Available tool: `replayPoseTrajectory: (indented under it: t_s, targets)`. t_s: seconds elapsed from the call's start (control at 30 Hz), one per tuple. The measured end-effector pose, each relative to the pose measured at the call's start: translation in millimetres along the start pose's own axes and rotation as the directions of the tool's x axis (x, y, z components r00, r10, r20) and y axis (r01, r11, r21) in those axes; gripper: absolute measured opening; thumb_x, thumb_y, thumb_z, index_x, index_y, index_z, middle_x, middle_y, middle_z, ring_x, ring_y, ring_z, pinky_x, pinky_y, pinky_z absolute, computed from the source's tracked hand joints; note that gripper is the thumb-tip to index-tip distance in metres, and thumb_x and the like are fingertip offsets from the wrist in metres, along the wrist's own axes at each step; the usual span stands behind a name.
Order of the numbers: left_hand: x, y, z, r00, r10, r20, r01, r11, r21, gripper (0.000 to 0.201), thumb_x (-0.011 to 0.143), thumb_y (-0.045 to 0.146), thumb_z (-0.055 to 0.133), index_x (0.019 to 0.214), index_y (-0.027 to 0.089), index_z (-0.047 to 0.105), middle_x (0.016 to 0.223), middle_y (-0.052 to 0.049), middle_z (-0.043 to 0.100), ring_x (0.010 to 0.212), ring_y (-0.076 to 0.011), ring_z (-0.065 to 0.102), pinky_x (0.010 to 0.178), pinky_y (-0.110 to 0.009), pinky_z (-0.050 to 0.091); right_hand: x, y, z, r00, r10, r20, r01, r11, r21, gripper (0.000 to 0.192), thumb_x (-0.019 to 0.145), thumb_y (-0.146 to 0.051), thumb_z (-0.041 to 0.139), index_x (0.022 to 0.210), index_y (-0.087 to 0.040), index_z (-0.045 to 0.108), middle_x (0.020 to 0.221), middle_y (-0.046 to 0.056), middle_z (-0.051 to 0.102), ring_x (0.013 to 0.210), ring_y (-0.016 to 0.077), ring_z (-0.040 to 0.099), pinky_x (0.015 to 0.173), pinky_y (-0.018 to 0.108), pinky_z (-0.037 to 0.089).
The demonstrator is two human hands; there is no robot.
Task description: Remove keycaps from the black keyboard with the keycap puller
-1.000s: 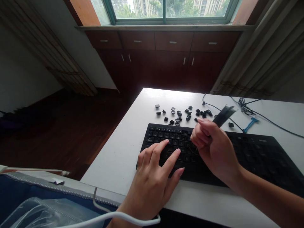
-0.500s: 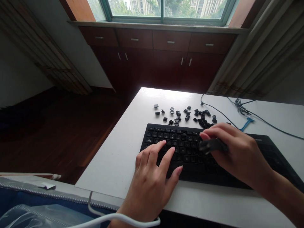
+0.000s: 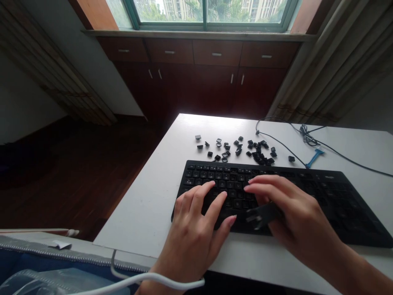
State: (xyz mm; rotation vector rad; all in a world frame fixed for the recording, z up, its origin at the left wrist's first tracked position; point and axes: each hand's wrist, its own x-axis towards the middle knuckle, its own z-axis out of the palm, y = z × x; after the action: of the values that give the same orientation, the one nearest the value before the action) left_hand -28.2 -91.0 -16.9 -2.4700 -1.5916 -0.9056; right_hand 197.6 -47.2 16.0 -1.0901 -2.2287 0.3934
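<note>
Currently, the left hand (image 3: 196,229) lies flat on the left end of the black keyboard (image 3: 307,192), its fingers (image 3: 215,207) spread and extended over the keys, gripping nothing. The right hand (image 3: 291,217) sits just right of it over the keyboard's middle, thumb and fingers closed on a dark flat keycap puller (image 3: 260,214); the tool's tip points left, low over the front rows of keys, near the left hand's fingertips. Whether the tip touches a key: cannot tell.

The keyboard lies along the front of the white bench (image 3: 159,196), one gap visible in its upper key rows. Loose black keycaps (image 3: 236,148) are scattered on the bench just behind the keyboard's far edge, one more (image 3: 291,158) apart to the right. A black cable (image 3: 276,141) runs across the back right of the bench, with a small blue tool (image 3: 313,157) lying beside it. A white cord (image 3: 153,279) crosses near the left wrist at the lower edge of the view.
</note>
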Motion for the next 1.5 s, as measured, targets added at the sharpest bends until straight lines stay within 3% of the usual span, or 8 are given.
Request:
replayPoseTrajectory:
  t_s: [0.07,0.17,0.27,0.37,0.63,0.93,1.33,1.5]
  targets:
    - [1.8,2.5,0.4,1.0,0.005,0.0,-0.005,1.0,-0.02,0.034,0.097,0.03,0.062,0.129,0.017,0.065,0.138,-0.017,0.057,0.123,-0.0338,0.056,0.1,-0.052,0.049,16.3,1.5,-3.5,0.976,0.191,-0.108,-0.151,0.94,0.305,0.034,0.092,-0.015,0.056,0.122,-0.029,0.065,0.105,0.005,0.071,0.088,0.0201,0.067,0.08,0.036,0.057]
    - [2.6,3.6,0.5,1.0,0.012,0.017,-0.012,0.999,-0.045,0.034,0.097,0.03,0.063,0.129,0.018,0.066,0.137,-0.016,0.057,0.123,-0.0331,0.056,0.101,-0.051,0.049,42.4,-1.5,-1.5,0.885,0.456,-0.093,-0.246,0.627,0.739,0.012,0.097,-0.037,0.061,0.097,-0.027,0.068,0.067,-0.003,0.053,0.057,0.0134,0.048,0.055,0.027,0.044]
    - [0.9,2.9,0.0,0.999,0.015,0.032,-0.013,0.998,-0.06,0.036,0.097,0.029,0.063,0.13,0.018,0.065,0.138,-0.016,0.057,0.124,-0.0328,0.054,0.102,-0.051,0.048,62.0,-7.6,9.0,0.863,0.491,0.114,-0.26,0.241,0.935,0.048,0.093,-0.044,0.065,0.057,-0.021,0.043,0.052,-0.007,0.03,0.046,0.0094,0.025,0.043,0.025,0.026]
    - [-1.3,2.2,-0.5,0.999,0.012,0.049,-0.009,0.998,-0.058,0.037,0.097,0.028,0.063,0.132,0.018,0.064,0.14,-0.016,0.055,0.126,-0.0331,0.053,0.104,-0.052,0.047,71.2,-11.2,24.2,0.842,0.494,0.215,-0.288,0.075,0.955,0.059,0.09,-0.043,0.068,0.052,-0.021,0.029,0.048,-0.008,0.024,0.044,0.0074,0.018,0.042,0.026,0.016]
    - [-0.4,3.2,-0.1,0.998,-0.001,0.068,0.004,0.999,-0.049,0.037,0.098,0.027,0.062,0.134,0.021,0.064,0.141,-0.014,0.054,0.128,-0.0322,0.052,0.105,-0.05,0.047,74.2,-16.7,47.7,0.788,0.603,0.128,-0.274,0.158,0.949,0.049,0.092,-0.039,0.068,0.059,-0.021,0.036,0.054,-0.008,0.031,0.048,0.0076,0.024,0.044,0.024,0.024]
    - [-1.2,3.3,-1.5,0.998,0.004,0.056,-0.001,0.999,-0.053,0.037,0.097,0.026,0.062,0.133,0.02,0.065,0.141,-0.015,0.054,0.127,-0.0318,0.052,0.105,-0.049,0.047,77.6,-19.8,44.9,0.733,0.669,0.122,-0.273,0.126,0.954,0.049,0.093,-0.041,0.067,0.062,-0.022,0.033,0.056,-0.008,0.03,0.05,0.008,0.024,0.044,0.024,0.024]
    - [-1.8,3.4,-1.4,0.999,-0.008,0.046,0.009,0.999,-0.041,0.036,0.097,0.026,0.062,0.133,0.021,0.065,0.142,-0.015,0.053,0.127,-0.0315,0.052,0.105,-0.05,0.048,68.5,-27.4,51.7,0.782,0.624,0.009,-0.233,0.279,0.932,0.048,0.093,-0.046,0.068,0.065,-0.022,0.037,0.059,-0.007,0.031,0.054,0.0096,0.028,0.05,0.027,0.03]
    - [-1.6,4.4,-1.5,0.999,-0.018,0.034,0.019,0.999,-0.029,0.036,0.097,0.026,0.062,0.132,0.019,0.064,0.14,-0.016,0.055,0.126,-0.0313,0.054,0.104,-0.05,0.05,66.2,-30.6,52.4,0.78,0.621,0.075,-0.301,0.267,0.916,0.046,0.091,-0.052,0.068,0.07,-0.023,0.039,0.063,-0.007,0.032,0.058,0.0107,0.03,0.054,0.026,0.033]
